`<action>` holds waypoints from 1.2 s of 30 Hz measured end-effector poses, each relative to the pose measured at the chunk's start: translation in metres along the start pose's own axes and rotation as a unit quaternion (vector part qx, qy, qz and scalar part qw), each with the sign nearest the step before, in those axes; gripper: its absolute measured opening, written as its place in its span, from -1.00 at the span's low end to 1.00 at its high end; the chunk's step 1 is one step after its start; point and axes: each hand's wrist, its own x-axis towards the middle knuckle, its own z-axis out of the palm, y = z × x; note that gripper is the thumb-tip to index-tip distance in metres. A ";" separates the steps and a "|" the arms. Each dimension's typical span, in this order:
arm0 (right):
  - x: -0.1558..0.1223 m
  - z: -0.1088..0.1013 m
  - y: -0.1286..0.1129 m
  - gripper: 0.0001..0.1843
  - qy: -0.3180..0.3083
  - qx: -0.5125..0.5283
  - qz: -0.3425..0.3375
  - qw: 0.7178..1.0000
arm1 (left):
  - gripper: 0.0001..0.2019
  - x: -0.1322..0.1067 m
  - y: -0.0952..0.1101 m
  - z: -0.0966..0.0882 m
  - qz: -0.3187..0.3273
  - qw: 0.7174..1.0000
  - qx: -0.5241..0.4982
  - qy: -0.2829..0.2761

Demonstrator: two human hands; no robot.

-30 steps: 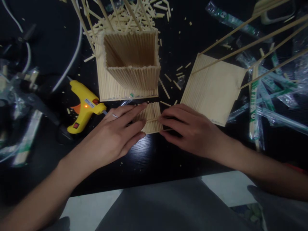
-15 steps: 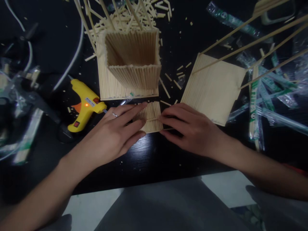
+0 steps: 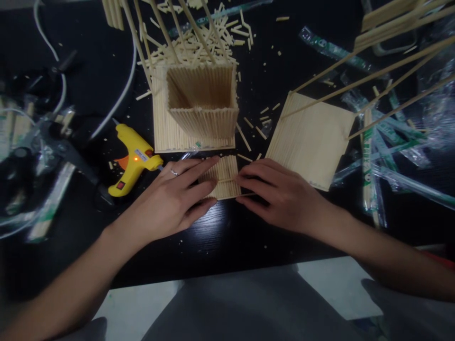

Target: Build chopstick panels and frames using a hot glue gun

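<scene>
A small panel of glued wooden sticks (image 3: pixel 223 175) lies flat on the black table (image 3: pixel 220 237). My left hand (image 3: pixel 174 199) rests on its left side, fingers stretched flat over the sticks, a ring on one finger. My right hand (image 3: pixel 277 194) presses at the panel's right edge, fingertips pinched on a thin stick (image 3: pixel 245 194) that lies along that edge. Just behind the panel stands an open stick box (image 3: pixel 201 102) on a stick base.
A yellow glue gun (image 3: pixel 133 158) with a lit lamp lies to the left. A larger flat stick panel (image 3: pixel 313 137) sits at right under long skewers (image 3: pixel 373 76). Cut stick bits (image 3: pixel 199 42), plastic wrappers (image 3: pixel 391 156), a white cable (image 3: pixel 121 90) and tools crowd the table.
Both hands stay on the small panel. The view has tipped up slightly, so everything sits a little lower in the picture.
</scene>
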 end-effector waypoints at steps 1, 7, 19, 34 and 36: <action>0.000 0.000 0.000 -0.77 0.001 0.002 0.001 1.000 | -0.77 0.000 0.000 0.000 -0.001 1.000 -0.001 -0.001; 0.001 0.003 0.000 -0.78 0.009 0.001 0.001 1.000 | -0.79 0.001 0.000 0.000 -0.012 1.000 -0.016 -0.009; 0.001 0.002 -0.001 -0.79 0.011 -0.004 0.002 1.000 | -0.80 0.001 0.001 0.000 -0.005 1.000 -0.009 -0.006; 0.001 0.003 0.000 -0.80 0.012 -0.006 0.001 1.000 | -0.79 0.000 0.001 0.000 0.001 1.000 -0.005 0.000; 0.001 0.003 0.000 -0.81 0.010 -0.003 0.001 1.000 | -0.78 0.000 0.001 0.000 0.001 1.000 -0.004 0.003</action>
